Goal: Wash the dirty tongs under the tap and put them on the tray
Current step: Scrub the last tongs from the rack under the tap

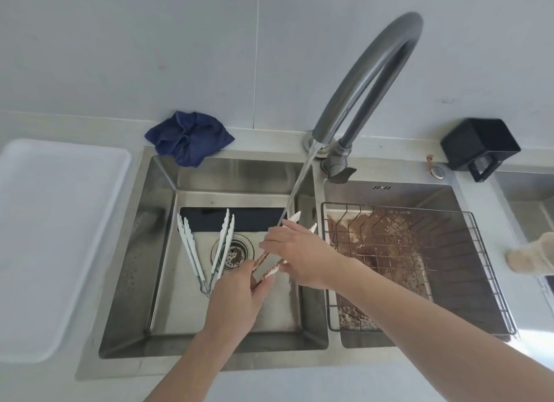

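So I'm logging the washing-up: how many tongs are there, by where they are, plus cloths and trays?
Tongs held under the tap: 1
Tongs lying in the sink: 2
Blue cloth: 1
White tray: 1
Total: 5

A pale countertop bears a white tray and blue cloth.

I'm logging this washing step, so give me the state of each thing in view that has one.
Grey curved tap: running.
Dirty white tongs in hand: soiled brown, under the stream.
Two white tongs in the left steel basin: lying at the bottom.
White plastic tray: holds no tongs.
Left hand: grips the tongs' handle end.
Right hand: holds the tongs' arms.
Blue cloth: crumpled.
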